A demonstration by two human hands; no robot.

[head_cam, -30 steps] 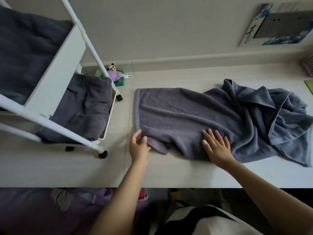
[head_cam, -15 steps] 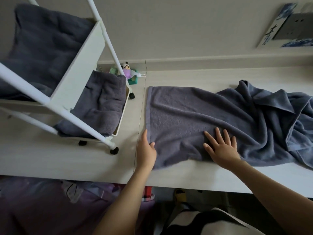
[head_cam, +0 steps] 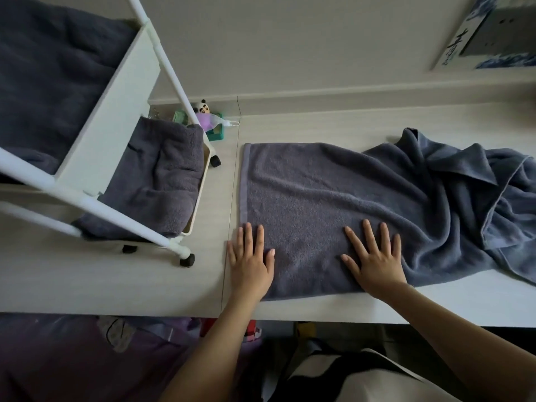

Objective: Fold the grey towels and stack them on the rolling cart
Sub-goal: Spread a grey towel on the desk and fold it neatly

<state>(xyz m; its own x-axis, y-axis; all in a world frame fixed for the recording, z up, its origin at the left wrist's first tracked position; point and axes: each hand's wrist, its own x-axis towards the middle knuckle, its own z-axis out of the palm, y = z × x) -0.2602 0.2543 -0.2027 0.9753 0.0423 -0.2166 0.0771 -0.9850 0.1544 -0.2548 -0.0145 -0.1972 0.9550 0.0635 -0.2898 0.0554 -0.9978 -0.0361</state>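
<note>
A grey towel (head_cam: 333,195) lies on the white table (head_cam: 435,300), its left half spread flat and its right end bunched in folds (head_cam: 470,192). My left hand (head_cam: 251,262) rests flat on the towel's near left corner, fingers apart. My right hand (head_cam: 374,256) presses flat on the towel's near edge, fingers spread. At the left stands the white rolling cart (head_cam: 110,117). A folded grey towel (head_cam: 162,178) fills its lower shelf and another grey towel (head_cam: 52,71) lies on the upper shelf.
A small panda toy (head_cam: 206,117) on a green holder sits behind the cart by the wall. A framed picture (head_cam: 490,33) leans on the ledge at the back right. The cart's black casters (head_cam: 187,260) stand near the table's front edge.
My left hand let go of the pinched corner and now lies flat on it. The towel's near left corner is pulled out square. My right hand stayed pressed on the near edge.
</note>
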